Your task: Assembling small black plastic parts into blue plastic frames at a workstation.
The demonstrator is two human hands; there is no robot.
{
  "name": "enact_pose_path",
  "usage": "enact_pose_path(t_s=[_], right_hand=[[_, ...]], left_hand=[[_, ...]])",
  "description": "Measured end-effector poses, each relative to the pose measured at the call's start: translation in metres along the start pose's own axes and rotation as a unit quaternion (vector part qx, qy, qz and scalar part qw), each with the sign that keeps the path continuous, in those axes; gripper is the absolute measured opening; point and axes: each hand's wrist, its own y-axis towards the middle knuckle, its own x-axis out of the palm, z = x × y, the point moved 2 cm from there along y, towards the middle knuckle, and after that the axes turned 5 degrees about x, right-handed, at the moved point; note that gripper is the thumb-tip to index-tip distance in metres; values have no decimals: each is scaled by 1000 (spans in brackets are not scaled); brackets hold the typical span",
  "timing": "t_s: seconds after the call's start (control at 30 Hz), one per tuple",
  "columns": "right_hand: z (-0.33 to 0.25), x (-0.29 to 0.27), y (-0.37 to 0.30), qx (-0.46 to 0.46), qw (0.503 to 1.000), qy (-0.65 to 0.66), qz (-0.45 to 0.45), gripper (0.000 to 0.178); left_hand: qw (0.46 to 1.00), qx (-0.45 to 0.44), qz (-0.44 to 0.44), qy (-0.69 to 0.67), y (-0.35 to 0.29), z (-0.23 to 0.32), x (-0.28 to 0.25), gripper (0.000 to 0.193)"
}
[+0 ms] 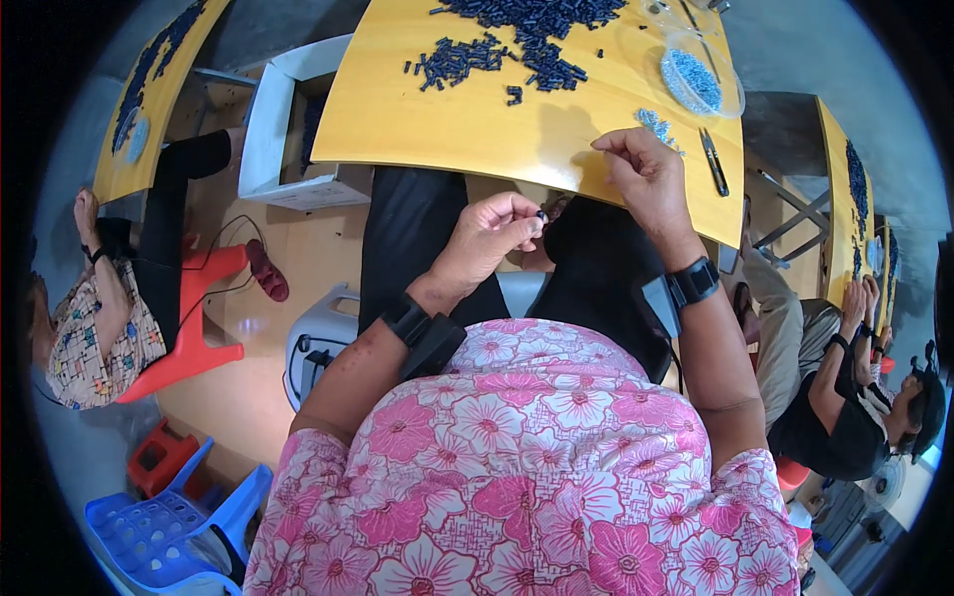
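Observation:
My left hand [489,236] is closed in a pinch just off the table's near edge, with a small black cylindrical part [542,216] between thumb and fingertips. Over the table's near edge, my right hand [648,179] is raised with curled fingers. Whatever its fingertips hold, if anything, is too small to make out. Just beyond it lies a small heap of shiny pale-blue and silvery pieces [656,125]. Black-handled thread snips [714,163] rest to its right. Farther off, a large pile of short black cylindrical parts [542,38] spreads over the yellow table [427,124].
A clear round tub [733,97] of the pale-blue pieces stands at the table's right. An open white box [260,149] is left of the table, below its top. Co-workers sit at other tables on both sides. A blue plastic chair [149,536] and red stools stand left.

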Motion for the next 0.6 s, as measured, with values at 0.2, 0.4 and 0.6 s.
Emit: enact_pose_path(t_s=[0.2,0.4,0.6], right_hand=[[-7,21,-24,137,946,267,-119,13],[-6,38,-37,199,888,358,-209,12],[-4,41,-40,236,872,373,-212,13]], left_hand=[[1000,7,8,1,0,1,0,12],[1000,5,13,0,-1,2,-1,11],[999,-4,12,35,-1,6,1,10]])
